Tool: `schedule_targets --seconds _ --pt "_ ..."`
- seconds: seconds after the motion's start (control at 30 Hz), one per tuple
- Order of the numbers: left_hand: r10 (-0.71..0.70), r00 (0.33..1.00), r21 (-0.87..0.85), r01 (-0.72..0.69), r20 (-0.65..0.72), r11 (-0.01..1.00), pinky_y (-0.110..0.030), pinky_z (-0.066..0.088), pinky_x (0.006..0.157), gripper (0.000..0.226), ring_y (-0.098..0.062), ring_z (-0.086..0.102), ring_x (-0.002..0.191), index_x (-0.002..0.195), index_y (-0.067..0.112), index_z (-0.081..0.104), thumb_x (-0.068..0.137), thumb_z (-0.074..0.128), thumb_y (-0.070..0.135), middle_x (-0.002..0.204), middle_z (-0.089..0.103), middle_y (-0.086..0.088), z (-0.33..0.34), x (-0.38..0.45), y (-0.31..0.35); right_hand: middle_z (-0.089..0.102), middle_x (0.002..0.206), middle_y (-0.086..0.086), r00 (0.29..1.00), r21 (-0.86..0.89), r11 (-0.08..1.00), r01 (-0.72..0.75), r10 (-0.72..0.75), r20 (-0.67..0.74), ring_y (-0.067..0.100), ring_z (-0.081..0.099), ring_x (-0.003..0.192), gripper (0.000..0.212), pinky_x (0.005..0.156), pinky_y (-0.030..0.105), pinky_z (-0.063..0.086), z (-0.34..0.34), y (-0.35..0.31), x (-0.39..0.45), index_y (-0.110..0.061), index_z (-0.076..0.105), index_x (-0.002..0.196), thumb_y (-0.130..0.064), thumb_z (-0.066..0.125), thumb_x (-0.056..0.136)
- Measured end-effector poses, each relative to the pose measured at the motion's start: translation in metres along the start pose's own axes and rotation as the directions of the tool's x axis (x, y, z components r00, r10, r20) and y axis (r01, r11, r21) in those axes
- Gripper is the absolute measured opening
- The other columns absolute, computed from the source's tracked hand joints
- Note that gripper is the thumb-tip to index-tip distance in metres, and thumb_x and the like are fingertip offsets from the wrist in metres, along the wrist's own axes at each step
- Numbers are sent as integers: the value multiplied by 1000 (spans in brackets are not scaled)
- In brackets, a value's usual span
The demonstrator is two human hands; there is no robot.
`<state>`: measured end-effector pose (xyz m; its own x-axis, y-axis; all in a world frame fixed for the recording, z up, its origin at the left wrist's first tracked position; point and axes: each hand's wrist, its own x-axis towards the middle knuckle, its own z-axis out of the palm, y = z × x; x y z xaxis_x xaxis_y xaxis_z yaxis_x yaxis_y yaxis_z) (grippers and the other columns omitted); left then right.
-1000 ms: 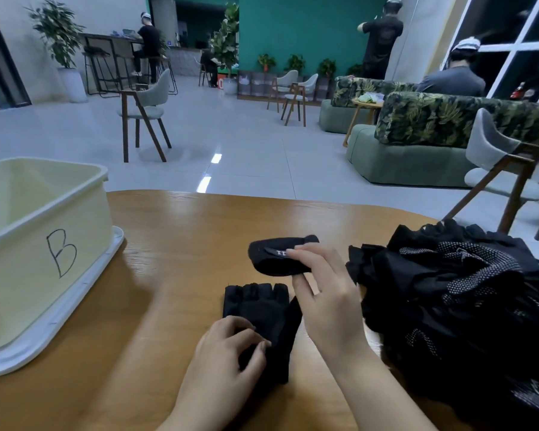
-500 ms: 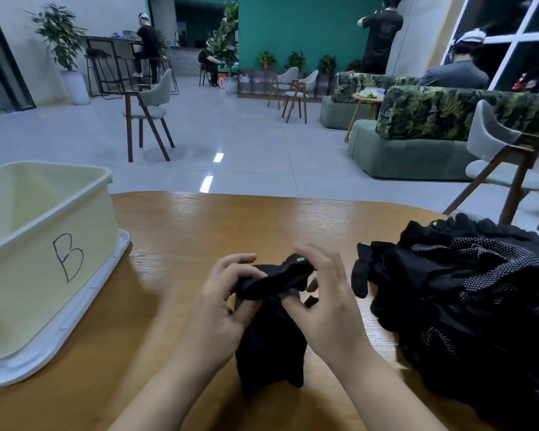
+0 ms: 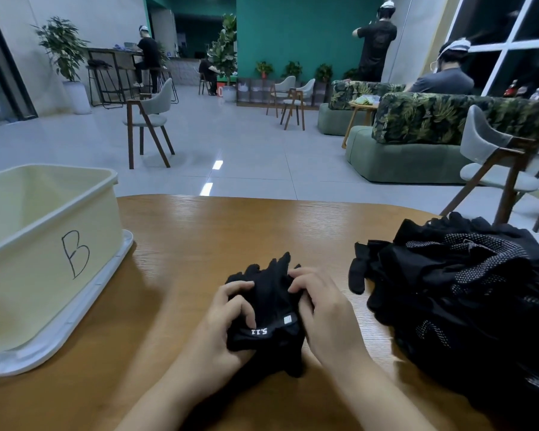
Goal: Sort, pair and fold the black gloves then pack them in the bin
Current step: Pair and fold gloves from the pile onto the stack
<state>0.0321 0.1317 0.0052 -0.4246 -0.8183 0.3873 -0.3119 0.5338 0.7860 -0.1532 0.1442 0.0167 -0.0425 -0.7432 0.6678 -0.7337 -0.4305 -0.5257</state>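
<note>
Gloves [image 3: 269, 301] lengthwise, fingertips away

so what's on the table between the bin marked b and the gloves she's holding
Nothing: in the head view only bare wooden table lies between the bin and the gloves held in both hands.

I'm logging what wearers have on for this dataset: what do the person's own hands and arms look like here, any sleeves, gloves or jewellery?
Both the left hand and right hand are bare: no gloves, rings or watch visible. Forearms are uncovered to the frame edge; no sleeve shows.
</note>
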Motion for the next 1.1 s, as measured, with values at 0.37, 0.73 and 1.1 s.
schedule_targets --seconds 0.37,0.73,1.1 --pt "-173 961 194 131 216 972 -19 19 108 50 8 1 139 87 39 50 55 68 72 140 20 32 2 -11 -8 53 100 -16 911 -86 962 -260 274 309 -4 48 93 25 77 5 35 -3 15 -25 -20 52 79 -2 41 92" --pt "238 960 489 -281 149 826 -25 15 107 60 -6 15 138 123 55 42 74 72 37 138 29 19 11 -10 -5 51 87 -15 887 -140 952 -273 305 346 5 44 93 26 75 14 34 -6 21 -24 -24 56 76 -39 46 94" --pt "-5 921 441 191 -389 877 -43 36 94 52 -24 42 115 71 32 58 61 43 -17 102 48 11 -13 -3 -33 52 125 -21 906 -106 988 -112 146 398 -4 40 117 35 103 18 32 1 13 -28 -29 57 125 -18 51 92"
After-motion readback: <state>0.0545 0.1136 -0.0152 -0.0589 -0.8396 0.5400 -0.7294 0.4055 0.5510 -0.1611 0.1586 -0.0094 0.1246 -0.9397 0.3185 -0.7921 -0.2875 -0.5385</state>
